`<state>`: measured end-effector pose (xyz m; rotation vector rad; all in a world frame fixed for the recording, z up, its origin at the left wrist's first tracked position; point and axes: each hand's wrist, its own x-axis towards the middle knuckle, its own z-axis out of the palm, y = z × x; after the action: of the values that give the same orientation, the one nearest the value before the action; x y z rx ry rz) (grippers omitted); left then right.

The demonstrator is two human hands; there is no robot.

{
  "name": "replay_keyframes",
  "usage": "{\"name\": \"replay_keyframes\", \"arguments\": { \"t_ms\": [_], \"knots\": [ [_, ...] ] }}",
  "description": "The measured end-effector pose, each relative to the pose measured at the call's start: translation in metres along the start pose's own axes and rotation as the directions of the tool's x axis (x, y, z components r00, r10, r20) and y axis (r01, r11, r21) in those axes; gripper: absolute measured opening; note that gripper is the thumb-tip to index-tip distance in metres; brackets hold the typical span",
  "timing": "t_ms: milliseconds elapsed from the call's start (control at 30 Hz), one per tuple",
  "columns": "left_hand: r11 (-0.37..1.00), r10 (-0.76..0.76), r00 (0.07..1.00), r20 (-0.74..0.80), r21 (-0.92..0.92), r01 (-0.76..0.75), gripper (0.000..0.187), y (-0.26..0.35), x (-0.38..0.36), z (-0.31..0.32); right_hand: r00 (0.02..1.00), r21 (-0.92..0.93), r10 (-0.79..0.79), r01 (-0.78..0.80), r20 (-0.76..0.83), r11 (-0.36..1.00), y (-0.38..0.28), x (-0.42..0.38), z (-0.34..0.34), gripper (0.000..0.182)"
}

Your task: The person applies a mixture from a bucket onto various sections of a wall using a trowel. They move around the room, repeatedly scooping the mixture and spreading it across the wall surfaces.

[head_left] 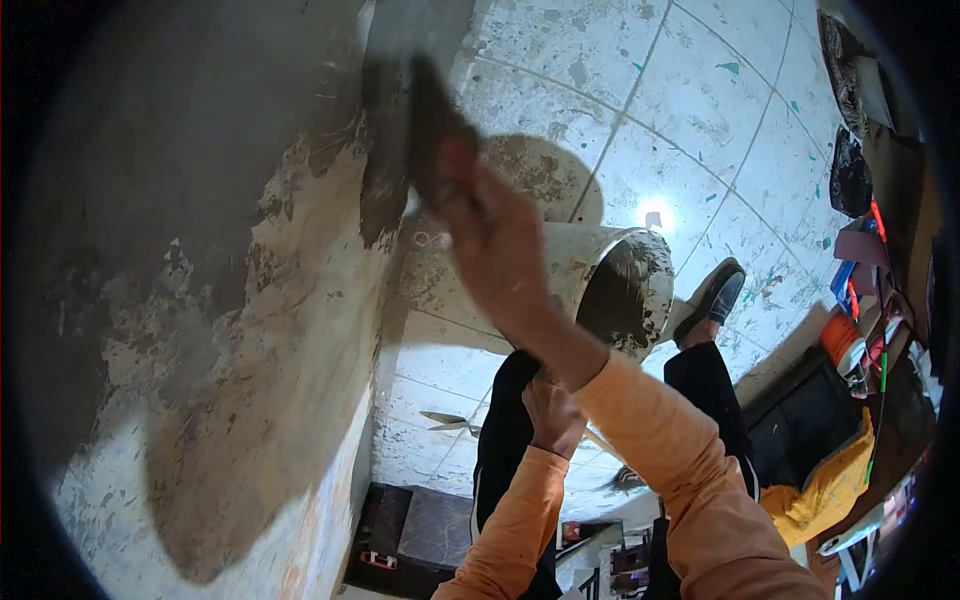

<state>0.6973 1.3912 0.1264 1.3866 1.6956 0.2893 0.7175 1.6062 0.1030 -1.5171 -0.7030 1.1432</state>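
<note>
My right hand (495, 245) is closed around the red handle of a plastering trowel (430, 120), smeared by motion. Its dark blade is up against the wall's edge, where wet grey plaster (330, 110) covers the upper wall. My left hand (553, 410) is closed near my knee, below the right forearm; what it holds, if anything, is hidden. Under the right wrist is a pale bucket (560, 240), its round mouth facing right and its inside smeared with dark residue. Part of it is hidden by my arm.
Bare, patchy wall (300, 330) fills the left. A pointed metal tool (445, 420) lies on the spattered tile floor (690, 110). My shoe (715, 300) is beside the bucket. A yellow cloth (820, 490), an orange-red tub (842, 345) and black bags (850, 175) line the right side.
</note>
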Motion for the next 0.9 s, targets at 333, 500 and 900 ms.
{"name": "replay_keyframes", "arguments": {
  "t_ms": [333,500,900],
  "knots": [
    [0.987,0.084,0.979,0.184,0.119,-0.107,0.077,-0.059,-0.032,0.028,0.997,-0.207,-0.066,0.072,0.036,0.976,-0.006,0.044,0.043,0.015],
    [0.641,-0.391,0.908,0.151,-0.663,0.386,0.077,-0.07,-0.036,0.052,0.987,0.035,0.09,-0.096,0.135,0.995,-0.022,-0.019,0.003,0.02],
    [0.849,-0.094,0.92,0.381,-0.452,0.274,0.076,-0.087,-0.063,0.036,0.987,-0.046,-0.156,0.158,0.044,0.986,0.042,0.006,0.057,0.059]
  ]
}}
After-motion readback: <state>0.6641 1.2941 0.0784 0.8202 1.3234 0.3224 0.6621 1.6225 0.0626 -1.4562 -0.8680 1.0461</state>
